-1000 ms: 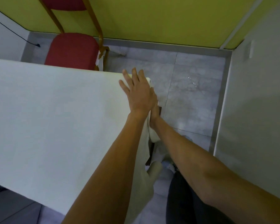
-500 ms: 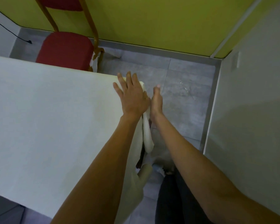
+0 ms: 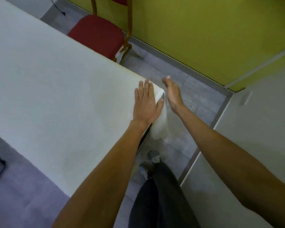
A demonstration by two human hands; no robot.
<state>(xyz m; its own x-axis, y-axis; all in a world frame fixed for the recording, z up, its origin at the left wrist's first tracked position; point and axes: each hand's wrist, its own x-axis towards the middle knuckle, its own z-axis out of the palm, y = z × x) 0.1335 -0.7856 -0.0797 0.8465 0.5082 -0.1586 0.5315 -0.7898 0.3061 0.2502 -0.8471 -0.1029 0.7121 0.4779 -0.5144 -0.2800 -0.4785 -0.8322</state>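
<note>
Squarely on the corner of the large white cloth (image 3: 56,96) lies the person's left hand (image 3: 146,104), palm down and fingers straight, pressing the fabric flat. Its thumb reaches over the edge, where the cloth starts to fall away. Nothing is clasped; the hand is spread and simply bears down.

The cloth covers the whole top of a table, of which only a dark strip of edge (image 3: 142,140) shows below the left wrist. At that corner a loose fold of the cloth (image 3: 160,127) hangs down towards the grey tiled floor (image 3: 196,99).

The right hand (image 3: 172,94) is held on edge just beside the corner, off the table and over the floor. Its fingers are straight and together, gripping nothing, and whether it touches the hanging fold cannot be told.

Beyond the far edge of the cloth stands a wooden chair with a red padded seat (image 3: 97,33), near a yellow-green wall (image 3: 204,30). Below the arms are the person's dark trousers (image 3: 158,195) and a pale shoe (image 3: 153,156) on the tiles.
</note>
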